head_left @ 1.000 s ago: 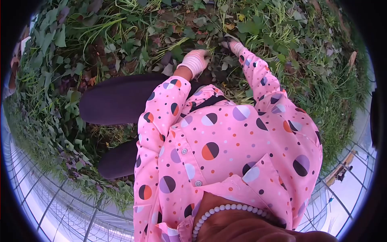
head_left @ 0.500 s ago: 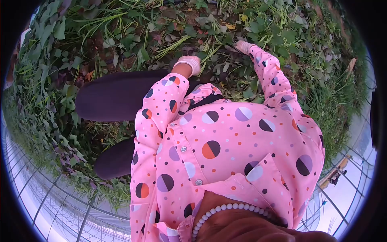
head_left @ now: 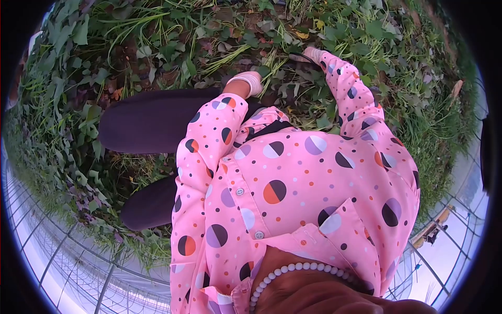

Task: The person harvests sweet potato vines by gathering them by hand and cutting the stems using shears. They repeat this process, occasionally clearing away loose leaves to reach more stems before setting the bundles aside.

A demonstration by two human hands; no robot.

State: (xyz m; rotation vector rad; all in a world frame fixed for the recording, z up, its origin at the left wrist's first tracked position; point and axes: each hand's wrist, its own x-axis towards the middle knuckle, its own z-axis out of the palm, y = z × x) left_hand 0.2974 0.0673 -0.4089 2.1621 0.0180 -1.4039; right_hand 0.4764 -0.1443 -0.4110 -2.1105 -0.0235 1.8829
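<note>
My left hand (head_left: 250,82), in a light glove or wrap, is closed low among the plants, at a bunch of long green stems (head_left: 271,72) that it seems to grip. Its fingertips are partly hidden. Further right, my right hand (head_left: 313,54) is closed on a thin, dark, curved tool that looks like a sickle (head_left: 299,56). The tool points left over the leaves, and its handle is hidden in the hand. Another bundle of pale green stalks (head_left: 226,62) lies just beyond my left hand.
Leafy vines (head_left: 361,31) and grass cover the ground all around. My dark-trousered legs (head_left: 151,121) are bent at the left. A wire-grid wall with sheeting (head_left: 104,282) curves along the bottom. A yellow leaf (head_left: 301,35) lies at the top.
My right hand has shifted slightly left and up, and more of the dark curved tool shows. My left hand has hardly moved.
</note>
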